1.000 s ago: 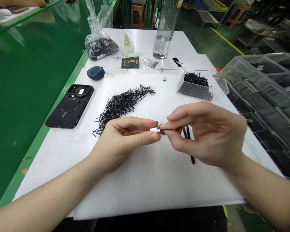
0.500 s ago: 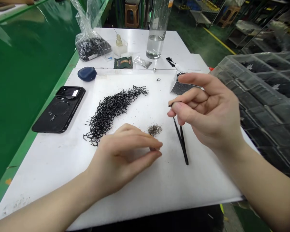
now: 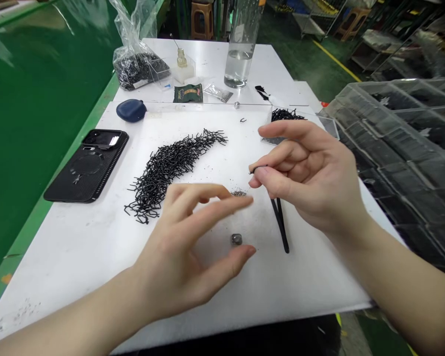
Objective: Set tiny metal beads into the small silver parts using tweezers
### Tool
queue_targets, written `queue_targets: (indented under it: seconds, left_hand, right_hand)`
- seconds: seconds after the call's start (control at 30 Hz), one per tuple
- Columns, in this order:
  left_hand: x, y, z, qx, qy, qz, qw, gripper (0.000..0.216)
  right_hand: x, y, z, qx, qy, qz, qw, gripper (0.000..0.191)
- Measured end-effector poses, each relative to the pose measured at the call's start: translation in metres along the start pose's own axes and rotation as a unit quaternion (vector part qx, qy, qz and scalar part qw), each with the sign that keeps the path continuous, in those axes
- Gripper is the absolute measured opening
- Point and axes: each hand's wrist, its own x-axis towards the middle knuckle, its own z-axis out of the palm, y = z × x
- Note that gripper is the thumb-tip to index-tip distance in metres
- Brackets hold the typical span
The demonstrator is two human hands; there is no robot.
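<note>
Clock read from the small grey glossy block (image 3: 236, 239), 12 pointing away from the body. Block lying on the white foam sheet (image 3: 282, 287), between thumb and fingers of the left hand (image 3: 185, 247) at 9 o'clock. Left grip spread wide, nothing held; cannot tell whether thumb brushes block. Right hand (image 3: 313, 178) at 2 o'clock, raised over sheet: thumb and fingertip pinched finely on a short thin black strip (image 3: 257, 169), uppermost finger lifted clear. Progress, judging by what lies about: one strip in hand, apart from the block. Plenty left loose: long heap of bent black pieces (image 3: 170, 163) between 10 and 11 o'clock. More of the like in a clear plastic tray (image 3: 270, 140) at 1 o'clock, partly behind right hand; cannot tell whether finished. Small scatter of fine brownish grains (image 3: 238, 193) at 12, partly covered by left fingers; black tweezers (image 3: 281, 225) lying between 2 and 3, prongs apart, far end hidden by right hand. Against a second ago: hands apart, where fingertips then nearly met around a silvery block and dark strand. Against half a second ago: left fingers opened from near-closed curl, grey block newly in sight, right pinch slightly lower in view.
</note>
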Motion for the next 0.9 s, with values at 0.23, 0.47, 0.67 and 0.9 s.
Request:
queue_targets:
  seconds: [0.23, 0.47, 0.67, 0.9]
  left_hand:
    - [-0.003, -0.003, -0.001, -0.106, 0.015, 0.008, 0.994, 0.070]
    - [-0.001, -0.004, -0.002, -0.135, -0.019, -0.012, 0.991, 0.069]
    - [-0.001, -0.010, -0.005, -0.146, -0.023, -0.031, 0.989, 0.061]
    - [0.000, -0.013, -0.009, -0.106, -0.022, -0.023, 0.994, 0.065]
  right_hand:
    - [-0.002, 0.000, 0.001, -0.006, -0.011, 0.011, 1.000, 0.041]
    - [-0.003, -0.001, 0.002, 0.003, -0.024, 0.016, 1.000, 0.041]
    - [-0.002, -0.003, 0.000, 0.007, -0.041, 0.024, 0.999, 0.039]
    - [-0.002, -0.004, 0.000, 0.012, -0.046, 0.026, 0.999, 0.029]
